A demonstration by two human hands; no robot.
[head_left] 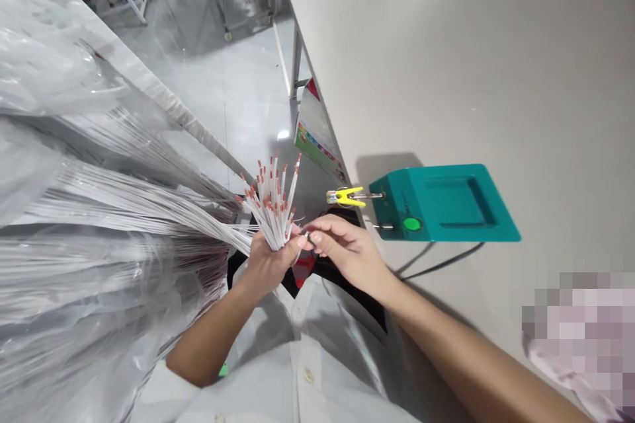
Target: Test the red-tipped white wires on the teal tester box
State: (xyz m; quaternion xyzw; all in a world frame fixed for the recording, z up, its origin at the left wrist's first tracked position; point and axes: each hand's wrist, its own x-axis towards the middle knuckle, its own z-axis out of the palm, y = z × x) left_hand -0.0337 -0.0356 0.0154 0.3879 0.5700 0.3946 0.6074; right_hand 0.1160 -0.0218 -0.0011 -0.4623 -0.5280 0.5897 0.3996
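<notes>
My left hand [268, 263] is closed round a bundle of thin white wires [272, 201] with reddish tips that fan upward from the fist. The wires' long tails run off to the left over clear plastic sheeting. My right hand [342, 248] is pinched at the bundle's right edge, thumb and forefinger pressed on one wire near the left fist. A teal box-shaped device [441, 205] with a green round button [411, 224] sits on the table just right of my hands, and a yellow clip [346, 196] sticks out of its left side.
The pale table [496, 66] stretches to the right and back. Large bags of white wires in clear plastic [74, 225] fill the left. A black cable [441, 261] leaves the device. A colourful card [317, 139] hangs under the table edge. Metal racks stand far back.
</notes>
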